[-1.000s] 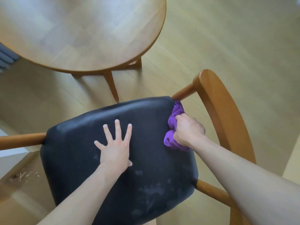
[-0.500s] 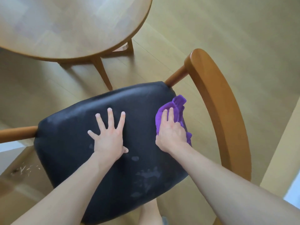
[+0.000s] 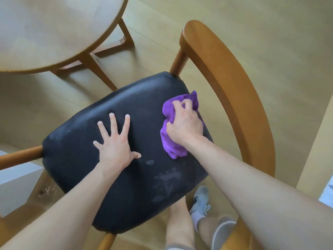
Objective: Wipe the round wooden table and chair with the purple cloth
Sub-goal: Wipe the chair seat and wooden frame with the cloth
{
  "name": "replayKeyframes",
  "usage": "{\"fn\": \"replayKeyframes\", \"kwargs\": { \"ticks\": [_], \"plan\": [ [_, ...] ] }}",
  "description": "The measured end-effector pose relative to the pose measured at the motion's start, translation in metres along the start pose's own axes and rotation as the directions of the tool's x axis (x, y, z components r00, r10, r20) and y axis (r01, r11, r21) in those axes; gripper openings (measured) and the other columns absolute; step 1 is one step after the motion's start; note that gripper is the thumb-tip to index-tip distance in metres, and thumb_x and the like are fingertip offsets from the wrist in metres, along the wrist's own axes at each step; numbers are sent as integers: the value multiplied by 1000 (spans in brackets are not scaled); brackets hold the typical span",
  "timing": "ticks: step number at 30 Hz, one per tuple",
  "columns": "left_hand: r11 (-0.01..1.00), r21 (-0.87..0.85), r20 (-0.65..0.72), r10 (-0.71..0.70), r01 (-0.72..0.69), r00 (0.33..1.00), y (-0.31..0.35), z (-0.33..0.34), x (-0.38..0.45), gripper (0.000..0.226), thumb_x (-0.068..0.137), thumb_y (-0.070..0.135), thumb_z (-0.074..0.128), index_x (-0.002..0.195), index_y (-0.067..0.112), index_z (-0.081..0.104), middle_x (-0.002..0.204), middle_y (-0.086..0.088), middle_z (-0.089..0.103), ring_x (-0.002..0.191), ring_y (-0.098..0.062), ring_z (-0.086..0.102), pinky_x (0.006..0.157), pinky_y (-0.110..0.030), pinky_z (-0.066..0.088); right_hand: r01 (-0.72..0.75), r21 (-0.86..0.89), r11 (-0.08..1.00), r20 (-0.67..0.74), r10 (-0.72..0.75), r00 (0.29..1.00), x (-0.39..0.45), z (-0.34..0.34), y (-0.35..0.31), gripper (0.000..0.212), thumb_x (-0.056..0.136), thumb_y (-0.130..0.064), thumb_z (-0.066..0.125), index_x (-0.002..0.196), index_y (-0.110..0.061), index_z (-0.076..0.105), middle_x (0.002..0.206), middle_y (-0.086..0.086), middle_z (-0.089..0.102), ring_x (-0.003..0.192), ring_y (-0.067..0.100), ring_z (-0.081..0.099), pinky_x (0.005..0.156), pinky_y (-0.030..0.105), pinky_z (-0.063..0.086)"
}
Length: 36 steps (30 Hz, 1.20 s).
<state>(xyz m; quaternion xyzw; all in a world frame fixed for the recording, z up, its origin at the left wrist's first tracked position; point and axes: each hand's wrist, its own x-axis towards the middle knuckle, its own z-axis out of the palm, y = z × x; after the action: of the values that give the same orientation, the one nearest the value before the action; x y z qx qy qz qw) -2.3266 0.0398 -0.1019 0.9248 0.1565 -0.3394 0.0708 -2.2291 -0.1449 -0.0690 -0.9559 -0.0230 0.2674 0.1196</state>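
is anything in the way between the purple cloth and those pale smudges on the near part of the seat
Nothing visible. The purple cloth under the right hand has bare black seat between it and the smudges. The left hand lies flat off to the side.

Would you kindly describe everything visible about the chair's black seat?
The black seat is a rounded, padded cushion, seemingly leather-like, in an orange-brown wooden frame with a curved backrest. Pale smudges mark its near right part. The left hand presses flat, fingers spread, at its middle; the right hand bunches the purple cloth against its right edge.
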Motion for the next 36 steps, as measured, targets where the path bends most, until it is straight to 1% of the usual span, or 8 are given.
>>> {"fn": "replayKeyframes", "kwargs": {
  "ticks": [4,10,13,17,22,27,31,36],
  "plan": [
    [999,38,-14,7,-7,1000,-3,-4,0,144,62,71,84,158,43,-20,167,-1,-26,154,-45,-8,102,-67,44,200,-133,971,218,-169,961,-50,43,-3,55,87,-29,67,133,-23,37,138,11,26,104,38,51,68,38,37],
    [998,65,-27,21,-19,999,-8,-5,1,148,57,79,81,155,45,-25,167,1,-24,154,-45,-3,100,-63,50,426,-115,898,633,-264,728,-113,57,26,30,79,-16,65,105,-19,50,116,3,34,71,22,44,55,34,29],
    [1000,-15,-1,3,-3,1000,-8,-6,0,142,64,69,84,156,45,-22,166,4,-28,155,-42,-9,108,-65,41,321,-58,945,518,-246,819,-99,38,24,20,81,-23,60,95,-21,47,108,-1,35,66,22,45,52,32,28],
    [958,-287,-51,-47,31,998,-17,1,-23,113,81,48,83,163,36,6,172,5,-12,158,-28,-7,121,-54,29,358,77,930,193,-366,910,-71,34,-1,42,84,-26,63,122,-22,46,126,1,34,90,28,50,62,33,35],
    [774,-503,-43,-466,384,884,-6,67,-99,99,86,42,78,161,37,14,172,-1,-3,157,-29,1,114,-54,37,673,-128,729,457,-559,692,-98,78,1,82,83,-23,72,151,-21,25,165,3,2,121,37,40,64,37,39],
    [518,-575,238,-635,633,735,53,105,-159,100,89,37,76,161,40,8,170,3,-14,157,-26,-4,107,-50,44,898,-136,418,771,-524,361,-105,62,60,40,80,-20,71,115,-19,50,135,0,27,87,26,41,50,33,27],
    [385,-653,313,-647,652,695,101,110,-163,92,93,31,71,162,36,11,172,2,-10,158,-26,-2,108,-47,45,897,-245,368,811,-429,398,-74,31,58,7,81,-21,57,82,-19,51,109,1,37,66,19,42,56,33,29],
    [338,-748,351,-529,571,773,117,91,-174,61,93,35,63,151,33,43,161,3,38,140,-21,44,106,-42,49,923,-118,365,637,-686,352,-72,38,33,25,83,-22,59,100,-18,42,122,3,37,75,25,40,50,30,23]
  ]
}}
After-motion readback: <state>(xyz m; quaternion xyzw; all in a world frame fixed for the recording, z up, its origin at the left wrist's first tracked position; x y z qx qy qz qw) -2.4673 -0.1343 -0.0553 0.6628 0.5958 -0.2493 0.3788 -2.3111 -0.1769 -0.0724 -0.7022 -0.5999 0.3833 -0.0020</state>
